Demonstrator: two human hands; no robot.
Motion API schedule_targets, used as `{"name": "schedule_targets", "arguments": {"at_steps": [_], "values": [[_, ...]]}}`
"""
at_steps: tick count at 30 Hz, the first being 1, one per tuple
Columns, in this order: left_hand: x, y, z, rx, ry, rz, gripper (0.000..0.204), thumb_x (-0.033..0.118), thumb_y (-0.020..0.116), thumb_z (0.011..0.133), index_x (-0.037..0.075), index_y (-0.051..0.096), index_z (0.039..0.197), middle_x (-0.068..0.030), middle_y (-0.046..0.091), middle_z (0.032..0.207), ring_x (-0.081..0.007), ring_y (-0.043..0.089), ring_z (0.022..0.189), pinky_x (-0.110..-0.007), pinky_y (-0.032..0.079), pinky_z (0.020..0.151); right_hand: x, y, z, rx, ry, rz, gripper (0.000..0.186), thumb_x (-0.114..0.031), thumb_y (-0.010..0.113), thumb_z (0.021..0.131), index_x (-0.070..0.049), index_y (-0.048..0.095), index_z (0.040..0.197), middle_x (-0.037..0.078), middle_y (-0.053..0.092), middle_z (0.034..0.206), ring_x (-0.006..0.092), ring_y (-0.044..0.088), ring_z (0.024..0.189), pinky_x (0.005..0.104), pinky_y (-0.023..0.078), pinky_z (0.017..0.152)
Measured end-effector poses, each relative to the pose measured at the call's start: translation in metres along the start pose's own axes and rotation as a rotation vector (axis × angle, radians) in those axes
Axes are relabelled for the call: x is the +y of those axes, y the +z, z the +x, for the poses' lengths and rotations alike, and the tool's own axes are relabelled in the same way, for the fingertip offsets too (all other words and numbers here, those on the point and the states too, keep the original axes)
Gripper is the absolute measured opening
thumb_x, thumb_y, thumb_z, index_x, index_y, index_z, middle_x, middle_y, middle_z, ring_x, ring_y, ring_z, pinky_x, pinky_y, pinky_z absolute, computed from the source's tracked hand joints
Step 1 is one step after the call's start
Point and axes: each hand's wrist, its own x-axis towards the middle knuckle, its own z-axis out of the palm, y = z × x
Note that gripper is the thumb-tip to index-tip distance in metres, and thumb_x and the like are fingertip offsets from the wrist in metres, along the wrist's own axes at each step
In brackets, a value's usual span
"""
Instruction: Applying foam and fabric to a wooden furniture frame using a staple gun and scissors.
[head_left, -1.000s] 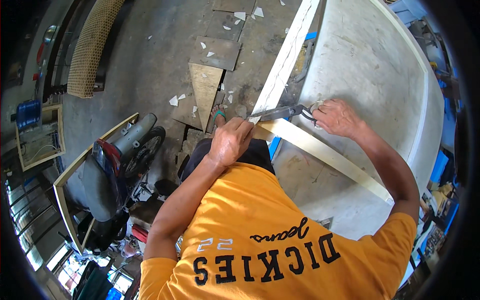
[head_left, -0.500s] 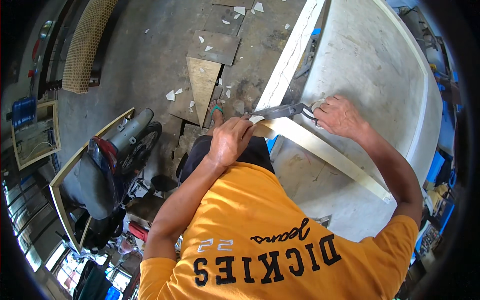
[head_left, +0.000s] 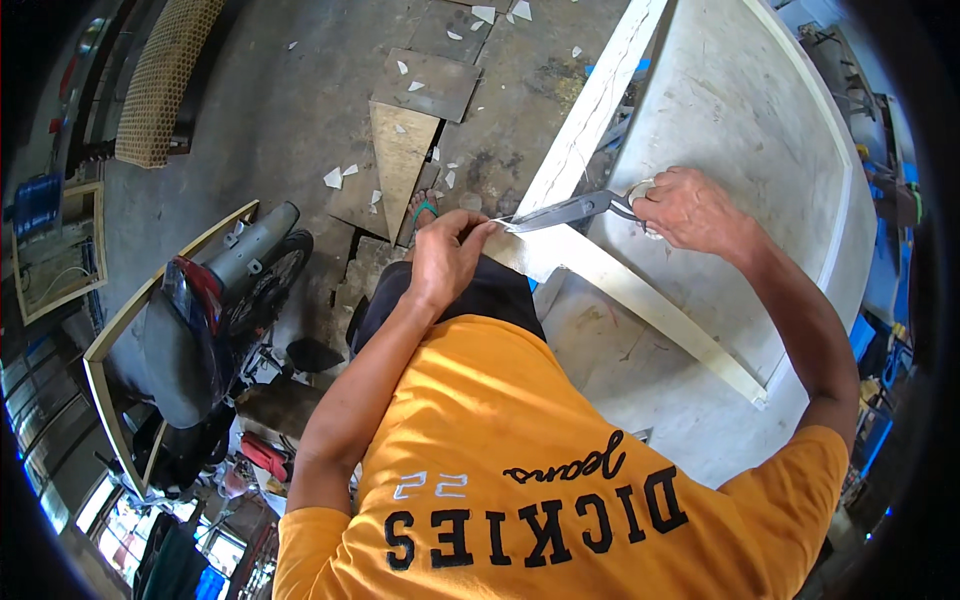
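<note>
My right hand (head_left: 690, 210) grips a pair of scissors (head_left: 575, 210) by the handles, which are wrapped in whitish material. The grey blades point left, their tips close to the fingers of my left hand (head_left: 447, 260). That hand is closed in a pinch on the white sheet material at the blade tips; the pinched part is small and partly hidden by the fingers. Under the blades is the corner of a frame: a white-covered bar (head_left: 592, 115) with a wrinkled seam runs up and away, and a pale wooden bar (head_left: 670, 325) slants to the lower right.
A large pale panel (head_left: 740, 130) with raised edges lies at the right. White scraps (head_left: 333, 178) litter the floor, near a triangular board (head_left: 402, 165). To the left stand a motorcycle (head_left: 180, 350), a woven panel (head_left: 165, 85) and wooden frames (head_left: 60, 255).
The scissors have tilted, their handles rising slightly and the blades showing more clearly. My left hand has shifted a little left, and its fingers now pinch beside the blade tips.
</note>
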Motion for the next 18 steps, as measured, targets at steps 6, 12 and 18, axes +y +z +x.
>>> {"name": "schedule_targets", "arguments": {"at_steps": [6, 12, 18], "values": [[-0.002, 0.000, 0.004, -0.015, -0.071, -0.116, 0.010, 0.008, 0.072, 0.092, -0.002, 0.073, 0.092, -0.0028, 0.063, 0.076, -0.0126, 0.049, 0.062, -0.026, 0.041, 0.058, 0.011, -0.027, 0.018, -0.128, -0.026, -0.014, 0.012, -0.023, 0.072, 0.084, -0.012, 0.066, 0.085, 0.004, 0.070, 0.077, 0.0226, 0.064, 0.081, 0.0337, 0.052, 0.081], [-0.010, -0.003, 0.006, -0.014, -0.004, -0.121, 0.010, 0.007, 0.071, 0.092, -0.002, 0.073, 0.093, -0.0040, 0.063, 0.077, -0.0135, 0.049, 0.064, -0.027, 0.042, 0.060, 0.027, -0.043, 0.034, -0.192, -0.075, 0.077, 0.012, -0.021, 0.073, 0.082, -0.011, 0.069, 0.084, 0.005, 0.070, 0.077, 0.0231, 0.063, 0.082, 0.0348, 0.052, 0.081], [-0.022, -0.001, 0.008, -0.006, 0.077, -0.089, 0.009, 0.008, 0.072, 0.089, 0.000, 0.073, 0.094, -0.0067, 0.067, 0.082, -0.0177, 0.054, 0.062, -0.029, 0.044, 0.059, 0.032, -0.056, 0.052, -0.258, -0.091, 0.108, 0.018, -0.022, 0.075, 0.073, -0.010, 0.062, 0.077, 0.005, 0.069, 0.077, 0.0267, 0.059, 0.082, 0.0368, 0.050, 0.082]]}}
